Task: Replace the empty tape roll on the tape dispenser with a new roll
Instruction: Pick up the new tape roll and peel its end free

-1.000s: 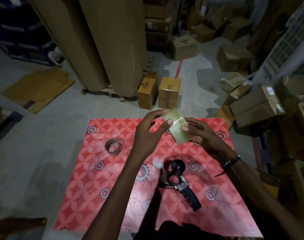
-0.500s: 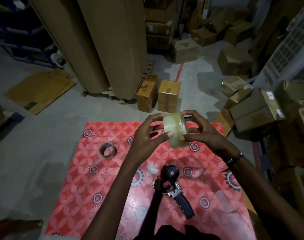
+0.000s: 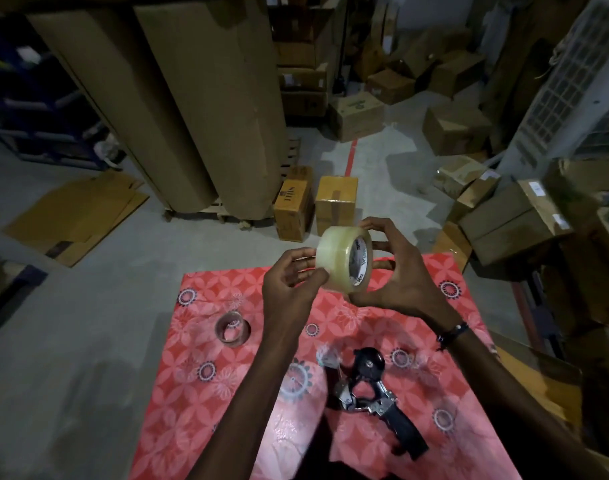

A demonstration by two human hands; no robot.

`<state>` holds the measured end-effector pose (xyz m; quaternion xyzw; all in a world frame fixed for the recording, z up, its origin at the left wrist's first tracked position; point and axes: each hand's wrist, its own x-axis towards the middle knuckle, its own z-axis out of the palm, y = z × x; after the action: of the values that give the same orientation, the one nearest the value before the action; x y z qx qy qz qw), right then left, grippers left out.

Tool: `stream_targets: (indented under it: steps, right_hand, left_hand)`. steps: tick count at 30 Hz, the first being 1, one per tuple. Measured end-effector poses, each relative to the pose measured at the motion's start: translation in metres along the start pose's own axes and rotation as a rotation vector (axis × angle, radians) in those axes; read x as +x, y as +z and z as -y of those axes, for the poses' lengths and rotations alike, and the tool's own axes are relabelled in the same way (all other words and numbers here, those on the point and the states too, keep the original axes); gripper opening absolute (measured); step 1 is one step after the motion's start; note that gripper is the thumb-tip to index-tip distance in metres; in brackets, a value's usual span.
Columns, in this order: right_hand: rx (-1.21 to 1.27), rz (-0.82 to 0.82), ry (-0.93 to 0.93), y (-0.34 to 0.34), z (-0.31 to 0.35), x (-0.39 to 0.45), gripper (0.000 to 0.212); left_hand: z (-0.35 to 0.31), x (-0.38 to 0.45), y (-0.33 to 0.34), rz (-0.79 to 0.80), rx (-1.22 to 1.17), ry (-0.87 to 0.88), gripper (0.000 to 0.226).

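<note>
Tape, as a full clear roll (image 3: pixel 341 259), is held in the air above the far edge of a red patterned cloth (image 3: pixel 226 393), clear of the cloth's surface. The roll is gripped by the right hand (image 3: pixel 396 271) from the 3 o'clock side, with fingers curled over its top and the thumb under its lower rim; its printed core faces that hand. The left hand (image 3: pixel 289 282) is set against the roll from 9 o'clock, its thumb and fingertips pinched on the roll's outer face near the lower left edge. A dark band (image 3: pixel 452 332) is worn on the right wrist.

On the cloth, a black-handled tape dispenser (image 3: pixel 372 396) is laid flat at 6 o'clock from the roll, its round hub toward the roll and its handle pointing to about 5 o'clock. An empty brown tape core (image 3: pixel 232 328) is seen at 8 o'clock from the roll, well apart from the dispenser. The cloth is spread on a grey floor (image 3: pixel 71 341). Two small cardboard boxes (image 3: pixel 316 206) are stood at 12 o'clock, just beyond the roll, with tall cardboard rolls (image 3: pixel 178 98) at 11 o'clock.
</note>
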<state>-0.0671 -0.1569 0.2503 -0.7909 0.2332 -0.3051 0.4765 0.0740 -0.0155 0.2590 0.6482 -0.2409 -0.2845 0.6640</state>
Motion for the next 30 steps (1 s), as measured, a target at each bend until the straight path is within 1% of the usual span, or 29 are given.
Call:
stream_targets:
  steps: [3,6,8,11,14,17,20,23,25,28,30]
  right_hand:
    - [-0.06,-0.004,-0.082,0.013,0.001,0.0,0.109]
    - [0.027,0.06,-0.008,0.02,0.002,0.002,0.107]
    - [0.086,0.088,0.052,0.025,0.005,0.001,0.096]
    - [0.031,0.03,0.046,0.032,0.012,0.0,0.086]
    - [-0.065,-0.05,-0.073,0.038,0.019,-0.003,0.088]
    - [-0.153,-0.085,-0.183,0.04,0.022,-0.004,0.091]
    - [-0.081,-0.061,-0.126,0.038,0.023,-0.003,0.09]
    - [-0.027,-0.031,-0.06,0.037,0.025,-0.003,0.087]
    - [-0.055,-0.062,-0.096,0.038,0.027,-0.006,0.087]
    - [-0.145,-0.118,-0.208,0.041,0.031,-0.011,0.086]
    - [-0.145,-0.121,-0.22,0.043,0.03,-0.011,0.085]
  left_hand:
    - [-0.003,0.006,-0.01,0.007,-0.155,-0.09,0.03]
    - [-0.007,0.007,-0.016,0.05,-0.231,-0.127,0.028]
    - [-0.007,0.005,-0.018,0.059,-0.226,-0.109,0.028]
    - [-0.006,-0.001,-0.023,0.063,-0.238,-0.095,0.03]
    - [-0.006,-0.004,-0.026,0.058,-0.253,-0.082,0.021]
    - [-0.012,-0.005,-0.025,0.057,-0.298,-0.07,0.022]
    - [-0.016,-0.006,-0.027,0.072,-0.32,-0.061,0.024]
    - [-0.017,-0.01,-0.027,0.08,-0.272,-0.035,0.026]
    - [-0.019,-0.012,-0.027,0.066,-0.235,-0.009,0.025]
    - [-0.025,-0.015,-0.024,0.044,-0.217,0.013,0.025]
    - [-0.029,-0.017,-0.021,0.037,-0.241,0.012,0.025]
